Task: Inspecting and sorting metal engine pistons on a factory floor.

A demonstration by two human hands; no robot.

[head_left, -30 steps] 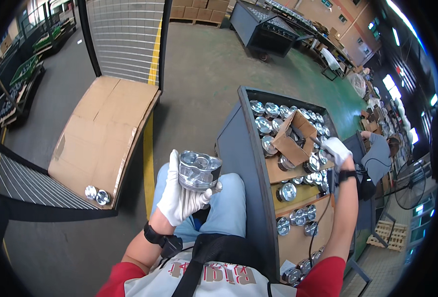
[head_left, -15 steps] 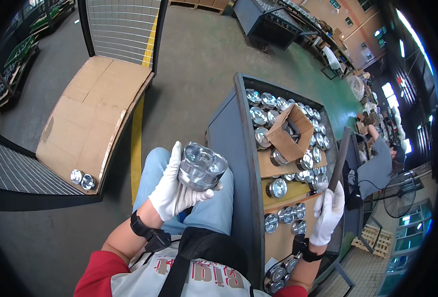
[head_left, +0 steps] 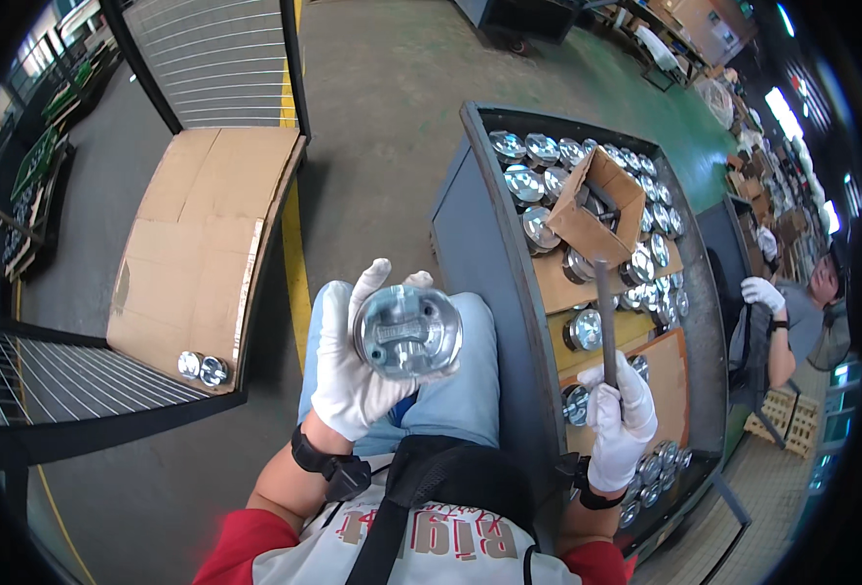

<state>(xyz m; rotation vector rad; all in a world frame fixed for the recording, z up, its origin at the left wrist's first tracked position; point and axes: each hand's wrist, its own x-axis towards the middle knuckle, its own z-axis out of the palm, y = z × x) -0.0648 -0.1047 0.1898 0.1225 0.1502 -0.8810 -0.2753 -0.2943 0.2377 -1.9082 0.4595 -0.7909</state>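
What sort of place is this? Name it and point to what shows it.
Probably a factory workshop: the gloved left hand holds a metal piston, a big grey bin holds many more, and a yellow line runs along the floor.

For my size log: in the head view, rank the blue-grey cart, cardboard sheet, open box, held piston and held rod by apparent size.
1. Blue-grey cart
2. Cardboard sheet
3. Held piston and open box: too alike to rank
4. Held rod
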